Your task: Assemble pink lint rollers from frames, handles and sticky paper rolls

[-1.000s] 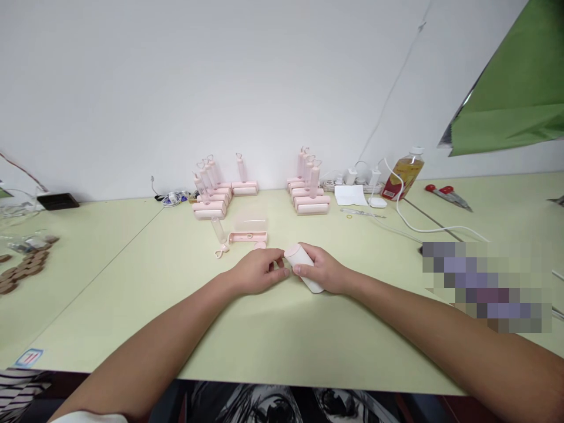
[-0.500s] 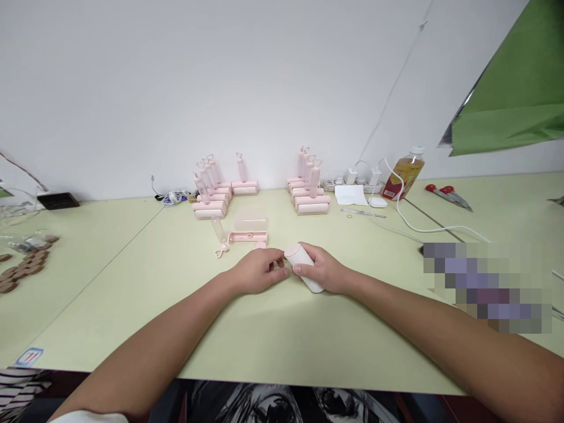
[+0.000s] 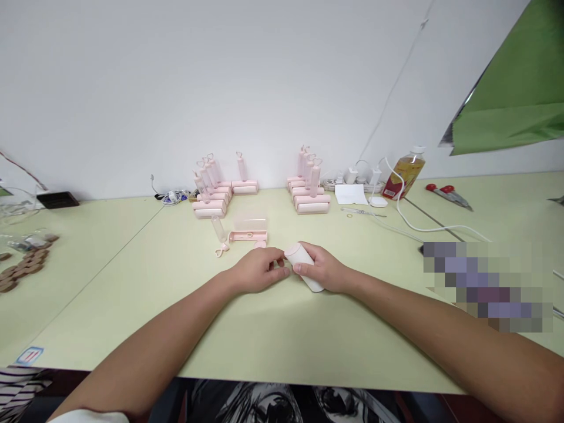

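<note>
My right hand (image 3: 325,271) is wrapped round a white roll with a pink end cap (image 3: 299,257), held tilted just above the pale green table (image 3: 273,335). My left hand (image 3: 257,270) rests beside it, fingers curled, its fingertips pinched close to the roll's pink end; what they hold is hidden. Just beyond my hands lie a pink holder frame (image 3: 247,236), a small pink cap (image 3: 259,244) and a clear tube handle (image 3: 218,230).
Two groups of assembled pink lint rollers (image 3: 214,194) (image 3: 308,188) stand at the back. A bottle of yellow liquid (image 3: 403,173), a power strip (image 3: 352,182), white cable (image 3: 423,226), red-handled scissors (image 3: 447,194) lie right. Brown discs (image 3: 22,270) lie left.
</note>
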`<control>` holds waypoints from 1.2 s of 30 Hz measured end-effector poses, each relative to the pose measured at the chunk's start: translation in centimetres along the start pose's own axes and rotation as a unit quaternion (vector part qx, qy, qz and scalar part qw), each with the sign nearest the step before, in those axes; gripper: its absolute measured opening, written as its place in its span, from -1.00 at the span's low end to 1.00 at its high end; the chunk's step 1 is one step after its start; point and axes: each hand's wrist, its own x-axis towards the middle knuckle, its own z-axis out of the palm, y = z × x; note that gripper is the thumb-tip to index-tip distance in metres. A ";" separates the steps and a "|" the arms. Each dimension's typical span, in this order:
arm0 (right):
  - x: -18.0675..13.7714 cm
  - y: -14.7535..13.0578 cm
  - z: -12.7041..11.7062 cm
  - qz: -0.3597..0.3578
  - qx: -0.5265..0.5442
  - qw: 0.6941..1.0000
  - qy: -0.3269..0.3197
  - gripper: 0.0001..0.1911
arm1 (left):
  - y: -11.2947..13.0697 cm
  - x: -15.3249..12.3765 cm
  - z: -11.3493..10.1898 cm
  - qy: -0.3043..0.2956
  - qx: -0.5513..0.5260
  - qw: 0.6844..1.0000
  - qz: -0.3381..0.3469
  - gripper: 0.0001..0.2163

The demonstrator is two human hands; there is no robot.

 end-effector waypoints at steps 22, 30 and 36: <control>0.0 -0.2 0.0 0.008 -0.004 1.000 0.001 -0.60 | -0.2 0.1 0.2 0.006 -0.007 1.000 0.005 -0.78; 0.0 -0.2 0.1 0.015 0.000 1.000 0.004 -0.59 | 0.0 0.0 0.0 0.003 -0.006 1.000 -0.002 -0.76; 0.0 -0.3 0.0 0.013 -0.002 1.000 0.002 -0.59 | 0.0 0.1 0.0 -0.001 -0.004 1.000 -0.003 -0.79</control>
